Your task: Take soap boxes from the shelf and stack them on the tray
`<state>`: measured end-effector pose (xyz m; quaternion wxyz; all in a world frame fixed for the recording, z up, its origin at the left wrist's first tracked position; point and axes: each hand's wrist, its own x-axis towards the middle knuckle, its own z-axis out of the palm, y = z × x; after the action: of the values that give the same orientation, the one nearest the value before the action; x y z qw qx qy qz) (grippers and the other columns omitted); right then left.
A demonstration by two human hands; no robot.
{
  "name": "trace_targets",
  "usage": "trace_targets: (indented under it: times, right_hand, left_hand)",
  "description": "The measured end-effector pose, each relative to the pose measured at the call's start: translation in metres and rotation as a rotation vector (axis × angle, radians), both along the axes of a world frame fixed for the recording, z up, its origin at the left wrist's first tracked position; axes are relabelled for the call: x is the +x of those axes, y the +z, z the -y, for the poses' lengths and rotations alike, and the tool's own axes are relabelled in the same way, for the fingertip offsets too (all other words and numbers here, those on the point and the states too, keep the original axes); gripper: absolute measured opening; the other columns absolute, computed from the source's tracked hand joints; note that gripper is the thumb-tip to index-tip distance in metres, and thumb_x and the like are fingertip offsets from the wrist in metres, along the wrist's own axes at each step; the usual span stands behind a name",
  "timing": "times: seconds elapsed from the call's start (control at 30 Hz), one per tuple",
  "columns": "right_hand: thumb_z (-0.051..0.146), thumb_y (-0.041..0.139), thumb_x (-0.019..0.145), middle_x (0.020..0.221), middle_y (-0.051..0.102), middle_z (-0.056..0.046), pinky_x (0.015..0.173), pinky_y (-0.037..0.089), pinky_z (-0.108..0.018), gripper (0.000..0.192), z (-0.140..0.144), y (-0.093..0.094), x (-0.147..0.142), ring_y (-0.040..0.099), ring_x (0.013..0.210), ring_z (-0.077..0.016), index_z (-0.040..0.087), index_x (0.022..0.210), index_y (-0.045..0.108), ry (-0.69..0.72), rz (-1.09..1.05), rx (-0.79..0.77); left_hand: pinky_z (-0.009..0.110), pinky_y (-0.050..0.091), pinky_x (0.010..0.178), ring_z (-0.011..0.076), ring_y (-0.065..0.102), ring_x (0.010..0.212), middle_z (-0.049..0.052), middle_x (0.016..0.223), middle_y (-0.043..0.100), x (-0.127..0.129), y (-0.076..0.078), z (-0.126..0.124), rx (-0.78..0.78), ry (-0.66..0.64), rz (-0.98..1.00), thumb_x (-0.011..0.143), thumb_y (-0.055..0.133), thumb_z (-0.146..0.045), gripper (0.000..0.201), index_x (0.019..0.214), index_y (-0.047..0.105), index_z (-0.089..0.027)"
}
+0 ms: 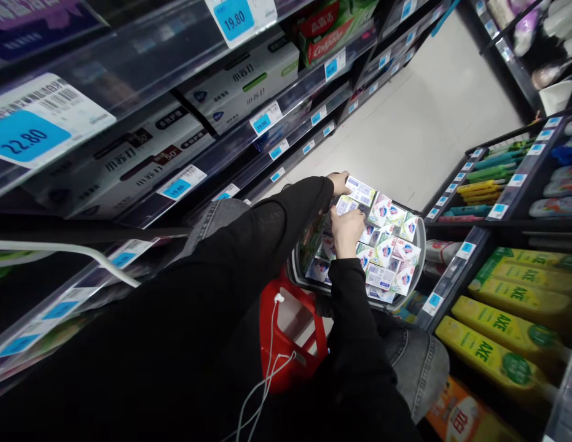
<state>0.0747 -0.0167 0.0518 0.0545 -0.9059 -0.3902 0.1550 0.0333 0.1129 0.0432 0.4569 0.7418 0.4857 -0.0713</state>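
Your left hand (339, 182) grips a white soap box (360, 191) at the 12 o'clock edge of the grey basket (420, 242). Your right hand (346, 231) lies curled over the packs near the basket's middle; whether it grips one, you cannot tell. The basket looks nearly full of soap packs (392, 253), so most loading seems done. A red bag (286, 334) sits at 7 o'clock of the basket.

A shop is shown: long shelves (286, 132) are filled with boxes, blue price tags (25, 136) are stuck along them, and yellow packs (507, 328) are lined up.
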Motion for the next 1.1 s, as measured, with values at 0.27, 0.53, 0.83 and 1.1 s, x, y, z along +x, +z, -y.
trace_targets:
  times: [0.27,0.53,0.83,1.1]
  right_hand:
    - [0.046,0.066,0.08,0.115,0.055,-0.035,0.091,0.047,-0.052,0.063,-0.008,-0.003,0.002,0.058,0.107,-0.0417,-0.003,0.118,0.055,-0.001,-0.016,-0.007]
    - [0.044,0.06,0.085,0.121,0.051,-0.038,0.094,0.045,-0.053,0.068,-0.008,0.004,-0.005,0.054,0.115,-0.0434,-0.008,0.127,0.047,0.002,-0.048,-0.053]
    - [0.047,0.049,0.093,0.108,0.063,-0.023,0.092,0.045,-0.041,0.047,0.052,0.049,0.06,0.06,0.106,-0.0326,0.005,0.112,0.062,0.063,0.079,-0.132]
    - [0.043,0.057,0.089,0.107,0.063,-0.026,0.083,0.049,-0.041,0.048,0.103,0.031,0.048,0.064,0.098,-0.0343,0.001,0.112,0.057,0.049,0.167,-0.363]
  left_hand:
    - [0.028,0.048,0.096,0.022,0.061,0.112,0.01,0.133,0.059,-0.001,0.004,0.004,-0.01,0.027,-0.008,0.084,0.066,-0.031,0.064,0.142,0.042,-0.019]
    - [0.027,0.047,0.095,0.023,0.06,0.113,0.012,0.132,0.059,-0.001,0.008,0.006,-0.002,0.033,-0.015,0.083,0.066,-0.031,0.065,0.142,0.041,-0.016]
    - [0.028,0.053,0.079,0.0234,0.067,0.096,0.01,0.127,0.062,-0.003,0.002,-0.003,-0.125,0.058,0.056,0.078,0.07,-0.036,0.077,0.145,0.036,-0.02]
    - [0.033,0.047,0.096,0.0341,0.06,0.115,0.023,0.13,0.057,-0.003,0.019,0.046,-0.019,0.061,-0.275,0.06,0.077,-0.066,0.12,0.148,0.025,-0.003]
